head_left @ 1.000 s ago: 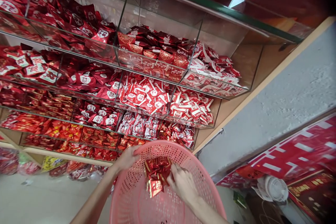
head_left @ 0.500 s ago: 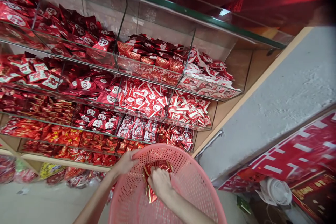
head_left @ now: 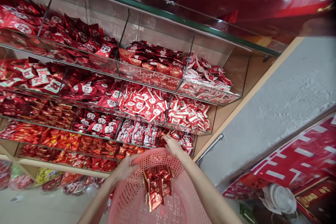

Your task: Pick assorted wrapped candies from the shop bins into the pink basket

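Observation:
My left hand (head_left: 125, 168) grips the rim of a pink perforated plastic basket (head_left: 194, 199), its fingers closed over the edge. Inside the basket lies a small heap of shiny red and gold packets (head_left: 157, 185). Past the basket's far rim, my right hand (head_left: 173, 146) reaches to a low shelf compartment of red packets (head_left: 185, 140). Its visible fingers look stretched out over the packets; the fingertips are partly lost among them. Just left of this hand are red and white packets (head_left: 138, 133) in a neighbouring compartment.
Stepped shelves with clear dividers (head_left: 122, 35) hold many red packets. A green-edged glass shelf (head_left: 157, 5) juts out above. At right stands a grey wall (head_left: 275, 94), with a white fan-like object (head_left: 282, 198) below it. Filled bags (head_left: 48, 176) sit on the floor at left.
My right hand has left the packets in the basket and moved up and forward to the shelf compartment. The packets lie in the basket; my left hand stays on the rim.

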Demonstrator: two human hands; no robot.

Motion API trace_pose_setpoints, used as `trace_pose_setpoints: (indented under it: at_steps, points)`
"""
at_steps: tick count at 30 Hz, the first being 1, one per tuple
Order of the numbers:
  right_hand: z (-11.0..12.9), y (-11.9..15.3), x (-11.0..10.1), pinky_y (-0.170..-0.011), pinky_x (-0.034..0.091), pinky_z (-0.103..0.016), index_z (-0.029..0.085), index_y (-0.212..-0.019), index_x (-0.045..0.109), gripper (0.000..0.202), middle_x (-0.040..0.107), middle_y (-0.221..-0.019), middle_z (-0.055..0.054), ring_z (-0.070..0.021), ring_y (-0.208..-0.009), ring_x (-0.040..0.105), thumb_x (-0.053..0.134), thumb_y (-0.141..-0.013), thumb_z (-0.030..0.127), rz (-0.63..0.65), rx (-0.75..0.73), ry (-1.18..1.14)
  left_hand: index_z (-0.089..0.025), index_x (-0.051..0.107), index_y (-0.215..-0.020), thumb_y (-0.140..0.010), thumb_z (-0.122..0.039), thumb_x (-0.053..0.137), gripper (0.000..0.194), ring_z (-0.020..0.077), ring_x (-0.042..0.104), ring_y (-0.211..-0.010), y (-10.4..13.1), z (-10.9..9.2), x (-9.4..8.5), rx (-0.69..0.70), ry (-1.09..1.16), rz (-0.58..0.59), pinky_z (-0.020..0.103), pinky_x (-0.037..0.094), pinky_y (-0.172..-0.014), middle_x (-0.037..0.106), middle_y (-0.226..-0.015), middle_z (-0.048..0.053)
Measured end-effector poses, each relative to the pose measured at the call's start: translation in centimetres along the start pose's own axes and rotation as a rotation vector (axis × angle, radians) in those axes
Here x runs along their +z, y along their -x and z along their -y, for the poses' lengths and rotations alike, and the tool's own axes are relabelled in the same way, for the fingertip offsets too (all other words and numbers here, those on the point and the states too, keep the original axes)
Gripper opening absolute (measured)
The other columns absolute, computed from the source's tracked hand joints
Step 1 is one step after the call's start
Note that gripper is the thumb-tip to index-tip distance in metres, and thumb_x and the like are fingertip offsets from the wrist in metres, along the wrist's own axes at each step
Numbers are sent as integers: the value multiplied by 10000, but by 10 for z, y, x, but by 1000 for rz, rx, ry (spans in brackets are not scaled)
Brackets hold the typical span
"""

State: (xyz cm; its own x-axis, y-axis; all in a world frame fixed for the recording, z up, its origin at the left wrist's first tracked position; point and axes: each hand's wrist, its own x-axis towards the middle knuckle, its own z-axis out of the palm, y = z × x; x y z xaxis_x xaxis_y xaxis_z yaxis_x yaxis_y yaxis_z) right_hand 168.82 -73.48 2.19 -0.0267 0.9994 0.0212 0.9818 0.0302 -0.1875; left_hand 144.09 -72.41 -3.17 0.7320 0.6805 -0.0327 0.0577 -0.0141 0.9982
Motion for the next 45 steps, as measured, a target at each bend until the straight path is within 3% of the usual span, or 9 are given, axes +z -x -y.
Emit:
trace_pose_setpoints:
  at_steps: [7, 11, 16, 20, 27, 31, 35, 40, 45]
  points:
    - [-2, -39, 12, -801, 377, -270, 234, -1116, 510, 567, 584, -1088, -48, -207, -984, 536, 562, -587, 38, 158, -28, -17, -114, 539, -1109, -651, -168, 499, 463, 139, 542, -683, -2, 6, -1, 1, -29, -24, 214, 416, -632, 637, -798, 18]
    - [-7, -44, 17, -778, 387, -291, 227, -1111, 521, 570, 611, -1025, -63, -231, -957, 550, 579, -576, 39, 158, -4, -60, -124, 527, -1125, -649, -154, 486, 478, 126, 533, -666, -2, 6, -2, 4, -27, -24, 212, 413, -635, 634, -802, 9]
    - [-17, -32, 20, -802, 383, -291, 234, -1191, 438, 569, 552, -1122, -61, -198, -966, 531, 599, -652, 152, 54, -7, -187, -121, 543, -1105, -656, -173, 496, 454, 122, 521, -669, -1, 0, 0, 5, -48, -33, 198, 404, -609, 629, -800, 7]
    - [-23, -21, 21, -663, 425, -237, 224, -1262, 309, 556, 512, -1134, -65, -98, -706, 547, 517, -747, 238, -44, -13, -325, -101, 551, -1091, -668, -189, 499, 435, 123, 515, -669, -1, -1, 0, 5, -95, -52, 194, 401, -603, 624, -794, 13]
    - [-15, 8, 13, -560, 440, -222, 220, -1199, 353, 576, 478, -1005, -34, -64, -578, 482, 566, -690, 386, -327, 107, -902, -115, 536, -1111, -676, -192, 490, 444, 152, 546, -742, -2, 4, -4, 11, -109, -51, 222, 422, -670, 631, -842, 18]
    - [2, 37, 19, -534, 473, -223, 241, -1056, 437, 456, 508, -877, -5, -83, -576, 535, 580, -672, 440, -219, 210, -1225, -112, 534, -1107, -688, -218, 502, 433, 159, 552, -762, -2, 0, -4, 16, -105, -35, 224, 422, -672, 630, -857, 24]
    - [18, 58, 43, -520, 486, -209, 202, -770, 437, 343, 523, -648, 38, -88, -535, 573, 590, -656, 487, 21, 390, -1430, -106, 545, -1086, -702, -254, 505, 413, 153, 549, -756, -2, -4, -3, 15, -81, -7, 215, 418, -666, 628, -855, 28]
    - [28, 60, 70, -365, 420, -159, 197, -719, 392, 431, 519, -529, 44, -107, -449, 579, 581, -620, 571, 201, 626, -1345, -107, 553, -1079, -698, -235, 507, 405, 129, 529, -698, -2, -5, -3, 21, -123, -23, 197, 407, -628, 620, -806, 15]
    - [35, 49, 86, -354, 409, -166, 199, -713, 393, 403, 519, -510, 41, -119, -458, 591, 506, -675, 584, 226, 612, -1153, -109, 527, -1115, -684, -172, 490, 437, 135, 535, -723, -3, -1, -3, 38, -84, -17, 207, 416, -650, 621, -830, 21]
